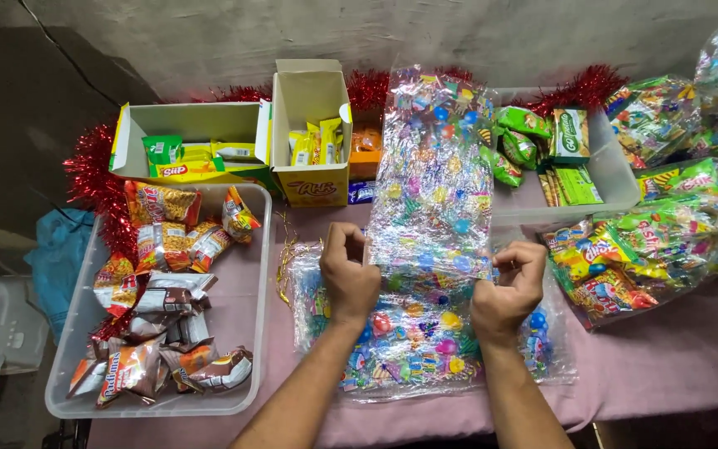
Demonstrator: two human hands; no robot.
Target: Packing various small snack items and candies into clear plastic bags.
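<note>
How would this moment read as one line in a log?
left hand: pinching printed clear bag edge | right hand: pinching same bag | below: bag stack | left: snack tub

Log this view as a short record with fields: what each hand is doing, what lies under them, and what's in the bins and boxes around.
left hand: the left hand pinches the left edge of a clear printed bag
right hand: the right hand pinches the same bag's right edge
under the hands: stack of printed bags on the pink tablecloth
left side: clear plastic bin with snack packets
back: two open cardboard boxes with small packets, red tinsel
right side: filled gift bags, grey tray with green packets
</note>
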